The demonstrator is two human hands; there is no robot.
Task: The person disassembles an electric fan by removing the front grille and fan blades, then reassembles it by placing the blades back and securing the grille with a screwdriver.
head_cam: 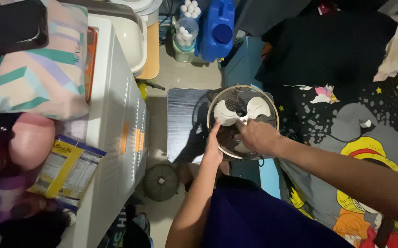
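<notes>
Head view: fan (243,120) lies face-up on the floor beside the striped mat (185,124), front grille off. Left hand (213,144) steadies the rim, fingers together; right hand (256,135) fingers clamped at the blade hub (244,120). Step judged: blade removal or fitting; next needs hub turning against a braced cage.

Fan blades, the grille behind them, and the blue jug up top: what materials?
Fan blades: likely plastic, smooth off-white, moulded curves. Rear grille: probably metal wire, thin dark spokes inside a pale rim; coating unclear. Blue jug: looks like plastic, opaque, uniform glossy colour. The left hand and right hand rest at the blades.
</notes>
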